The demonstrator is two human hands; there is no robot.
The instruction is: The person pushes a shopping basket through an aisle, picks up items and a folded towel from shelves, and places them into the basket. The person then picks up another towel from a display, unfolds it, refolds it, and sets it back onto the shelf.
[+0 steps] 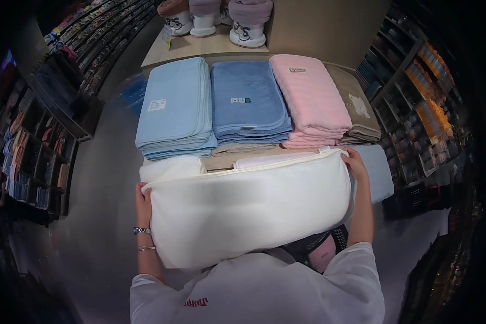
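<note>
A white towel (243, 216) hangs spread out in front of my body, held up by its two upper corners. My left hand (142, 195) is closed on the left corner, fingers partly hidden by the cloth. On the right corner, near a small white tag (324, 149), my right hand (355, 163) is closed too. Just beyond the towel's top edge lie folded white cloth (170, 166) and part of a pale folded cloth (270, 160). The towel covers much of the table's near side.
Folded stacks stand behind: light blue (173, 102), darker blue (248, 100), pink (308, 100) and brown (356, 108). Pale blue cloth (377, 170) hangs at the right. Fabric bins (251, 21) top the back ledge. A dark basket (329, 245) is below me. Stocked shelves (32, 156) line both sides.
</note>
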